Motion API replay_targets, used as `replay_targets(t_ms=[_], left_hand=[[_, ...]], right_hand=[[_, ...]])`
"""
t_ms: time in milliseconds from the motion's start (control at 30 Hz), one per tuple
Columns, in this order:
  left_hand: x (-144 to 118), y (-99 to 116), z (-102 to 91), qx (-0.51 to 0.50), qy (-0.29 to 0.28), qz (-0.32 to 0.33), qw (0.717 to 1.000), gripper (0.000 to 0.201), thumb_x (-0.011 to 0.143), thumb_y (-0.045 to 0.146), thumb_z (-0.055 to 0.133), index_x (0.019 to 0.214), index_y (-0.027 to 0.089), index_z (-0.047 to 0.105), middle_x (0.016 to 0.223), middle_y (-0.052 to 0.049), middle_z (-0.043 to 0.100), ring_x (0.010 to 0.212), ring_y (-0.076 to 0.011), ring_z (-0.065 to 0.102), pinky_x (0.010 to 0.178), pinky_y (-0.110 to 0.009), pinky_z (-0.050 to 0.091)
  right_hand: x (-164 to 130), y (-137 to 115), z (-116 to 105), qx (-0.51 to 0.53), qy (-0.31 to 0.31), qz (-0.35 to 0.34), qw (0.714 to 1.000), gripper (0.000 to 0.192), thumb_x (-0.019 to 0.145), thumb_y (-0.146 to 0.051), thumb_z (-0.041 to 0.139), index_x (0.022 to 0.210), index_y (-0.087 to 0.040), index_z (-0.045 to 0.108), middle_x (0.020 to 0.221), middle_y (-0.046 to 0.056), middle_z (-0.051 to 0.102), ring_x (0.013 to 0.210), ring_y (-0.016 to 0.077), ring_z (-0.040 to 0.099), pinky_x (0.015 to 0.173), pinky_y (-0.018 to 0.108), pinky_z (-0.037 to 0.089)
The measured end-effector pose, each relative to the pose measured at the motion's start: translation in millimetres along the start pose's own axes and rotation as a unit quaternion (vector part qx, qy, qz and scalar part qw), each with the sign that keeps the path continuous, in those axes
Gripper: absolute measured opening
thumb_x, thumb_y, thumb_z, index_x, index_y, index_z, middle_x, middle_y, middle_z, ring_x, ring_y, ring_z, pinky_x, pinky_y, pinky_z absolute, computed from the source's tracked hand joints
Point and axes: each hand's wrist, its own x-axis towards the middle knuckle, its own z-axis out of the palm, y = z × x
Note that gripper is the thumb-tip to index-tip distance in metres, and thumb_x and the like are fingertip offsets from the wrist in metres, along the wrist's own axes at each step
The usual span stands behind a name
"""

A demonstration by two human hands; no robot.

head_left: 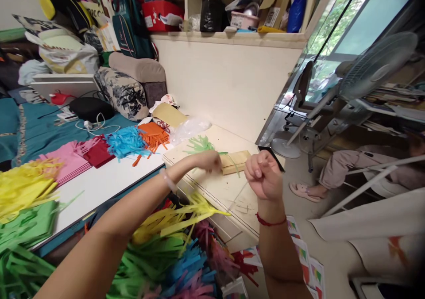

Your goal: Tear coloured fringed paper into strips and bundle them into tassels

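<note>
Left hand (pixel 208 161) at green paper strip (pixel 223 153)

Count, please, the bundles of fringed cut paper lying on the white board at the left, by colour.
Yellow bundle: 1
Green bundle: 1
Pink bundle: 1
Dark red bundle: 1
Blue bundle: 1
Orange bundle: 1
Total: 6

Low cream cabinet top (pixel 212 182) at centre, bearing a tan wooden block (pixel 235 161) and green paper fringe (pixel 199 145) at eleven o'clock. White board (pixel 109 179) at nine o'clock, carrying pink (pixel 68 159), blue (pixel 128 142), orange (pixel 152 135) and yellow fringed paper (pixel 23 186).
</note>
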Motion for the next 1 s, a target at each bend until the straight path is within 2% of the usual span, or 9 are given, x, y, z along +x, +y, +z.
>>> replay_targets(t_ms=[133,267,367,467,567,667,867,933,1000], left_hand=[[57.2,-13.9,-3.8,0.018,0.114,-0.048,0.992,0.030,0.089,0.030,0.057,0.113,0.013,0.058,0.111,-0.010,0.061,0.096,-0.0202,0.061,0.083,-0.040,0.052],[63.4,-27.5,2.8,0.015,0.170,-0.063,0.983,0.027,0.088,0.031,0.058,0.107,0.012,0.060,0.107,-0.009,0.063,0.093,-0.0194,0.062,0.082,-0.039,0.052],[37.6,-34.0,0.5,-0.002,0.237,-0.056,0.970,0.018,0.086,0.021,0.057,0.095,0.008,0.064,0.092,-0.011,0.068,0.084,-0.0196,0.064,0.076,-0.031,0.050],[-6.8,-29.6,1.2,-0.038,0.290,-0.033,0.956,0.028,0.089,0.023,0.050,0.111,0.009,0.060,0.092,-0.009,0.069,0.068,-0.0153,0.065,0.064,-0.024,0.048],[-55.7,-16.5,10.9,-0.081,0.384,0.042,0.919,0.025,0.087,0.031,0.053,0.099,0.013,0.066,0.078,-0.005,0.068,0.057,-0.0127,0.061,0.055,-0.022,0.044],[-92.0,-1.9,23.1,-0.045,0.449,0.098,0.887,0.017,0.085,0.030,0.058,0.085,0.017,0.069,0.068,-0.003,0.064,0.057,-0.0114,0.057,0.055,-0.021,0.042],[-117.6,14.5,30.5,-0.036,0.478,0.103,0.871,0.015,0.084,0.027,0.057,0.080,0.017,0.068,0.064,-0.001,0.059,0.055,-0.0101,0.053,0.053,-0.020,0.040],[-121.6,16.0,27.4,-0.083,0.473,0.103,0.871,0.016,0.084,0.028,0.058,0.081,0.017,0.068,0.065,-0.002,0.061,0.057,-0.0106,0.052,0.054,-0.020,0.039],[-125.9,15.8,23.0,-0.182,0.425,0.122,0.878,0.019,0.084,0.031,0.060,0.083,0.016,0.070,0.071,-0.004,0.065,0.062,-0.0119,0.056,0.058,-0.021,0.042]], right_hand=[[-2.6,14.8,8.6,0.048,-0.012,0.057,0.997,0.040,0.066,-0.050,0.075,0.068,-0.021,0.048,0.047,-0.007,0.037,0.042,0.0066,0.028,0.040,0.019,0.021],[5.1,29.0,7.7,0.056,0.028,0.083,0.995,0.034,0.063,-0.043,0.078,0.070,-0.018,0.056,0.049,-0.006,0.043,0.045,0.0061,0.033,0.040,0.018,0.022],[9.7,33.0,3.9,-0.003,0.089,0.053,0.995,0.029,0.065,-0.041,0.075,0.071,-0.017,0.060,0.053,-0.004,0.047,0.048,0.0065,0.039,0.042,0.019,0.030],[8.6,32.6,7.3,-0.099,0.116,0.004,0.988,0.023,0.069,-0.037,0.072,0.071,-0.016,0.063,0.060,-0.002,0.055,0.054,0.0083,0.046,0.050,0.020,0.039],[2.3,29.5,20.4,-0.167,0.093,-0.024,0.981,0.019,0.072,-0.034,0.069,0.070,-0.016,0.062,0.062,0.001,0.058,0.056,0.0100,0.048,0.051,0.022,0.041],[-5.7,25.1,38.1,-0.204,0.058,-0.045,0.976,0.017,0.075,-0.032,0.065,0.070,-0.016,0.060,0.058,-0.001,0.054,0.053,0.0092,0.045,0.049,0.022,0.038],[-14.8,15.2,58.3,-0.284,0.026,-0.110,0.952,0.014,0.080,-0.027,0.061,0.071,-0.016,0.059,0.055,-0.004,0.045,0.051,0.0076,0.039,0.047,0.021,0.034],[-15.7,12.1,59.6,-0.290,0.026,-0.116,0.950,0.015,0.080,-0.027,0.061,0.070,-0.016,0.058,0.055,-0.004,0.045,0.050,0.0077,0.039,0.047,0.020,0.034],[-16.8,8.2,60.2,-0.279,0.020,-0.109,0.954,0.015,0.080,-0.028,0.062,0.071,-0.017,0.059,0.056,-0.003,0.048,0.051,0.0082,0.041,0.047,0.021,0.035]])
